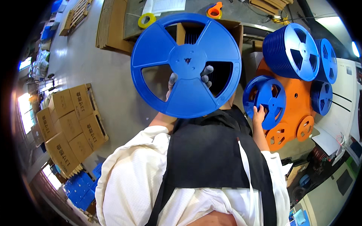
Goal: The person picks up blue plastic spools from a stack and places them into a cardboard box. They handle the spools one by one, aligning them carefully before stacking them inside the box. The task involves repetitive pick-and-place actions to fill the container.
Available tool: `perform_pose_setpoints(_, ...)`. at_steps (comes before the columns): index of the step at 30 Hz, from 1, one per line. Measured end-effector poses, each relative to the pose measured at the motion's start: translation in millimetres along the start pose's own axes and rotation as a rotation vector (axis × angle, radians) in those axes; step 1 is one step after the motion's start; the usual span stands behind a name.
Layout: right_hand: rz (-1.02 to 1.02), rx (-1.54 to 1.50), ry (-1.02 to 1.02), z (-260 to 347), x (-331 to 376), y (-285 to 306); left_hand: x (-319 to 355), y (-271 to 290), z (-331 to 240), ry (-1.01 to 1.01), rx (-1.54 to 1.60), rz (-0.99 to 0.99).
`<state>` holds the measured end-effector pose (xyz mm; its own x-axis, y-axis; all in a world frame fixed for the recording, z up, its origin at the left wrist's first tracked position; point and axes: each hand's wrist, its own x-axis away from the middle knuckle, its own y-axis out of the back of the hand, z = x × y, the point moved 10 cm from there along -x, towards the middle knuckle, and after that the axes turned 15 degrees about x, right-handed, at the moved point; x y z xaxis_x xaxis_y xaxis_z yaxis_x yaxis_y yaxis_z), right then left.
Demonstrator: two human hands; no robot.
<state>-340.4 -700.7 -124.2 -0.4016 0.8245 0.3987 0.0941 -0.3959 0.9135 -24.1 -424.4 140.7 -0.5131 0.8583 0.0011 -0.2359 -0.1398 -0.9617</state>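
A large blue plastic reel [190,96] with three wide openings is held up in front of my body. My left hand [172,80], in a grey glove, grips its lower spoke, with fingertips showing through the openings on both sides. Over at the right, my right hand [258,114] has its fingers closed at the edge of a smaller-looking blue reel [272,119]. That reel overlaps another blue reel beside an orange stand [296,107]. Behind the large reel stands an open cardboard box [230,25], with stacked blue reel edges partly visible inside.
Stacks of blue reels [303,51] sit on the orange stand. Folded cardboard [111,26] leans by a grey table bearing yellow tape [146,20] and an orange tape dispenser [214,11]. At the left, cartons [71,124] are piled on a pallet; white machinery [341,86] is at the right.
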Motion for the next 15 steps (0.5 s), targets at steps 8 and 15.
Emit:
perform_pose_setpoints(8,0.541,-1.356,0.398,204.5,57.7,104.0,4.2,21.1,-43.7,-0.295,-2.074,-0.920)
perform_pose_setpoints(15,0.731,-1.632,0.135,239.0,98.0,139.5,5.0,-8.7,-25.9,-0.317,-2.362,-0.798)
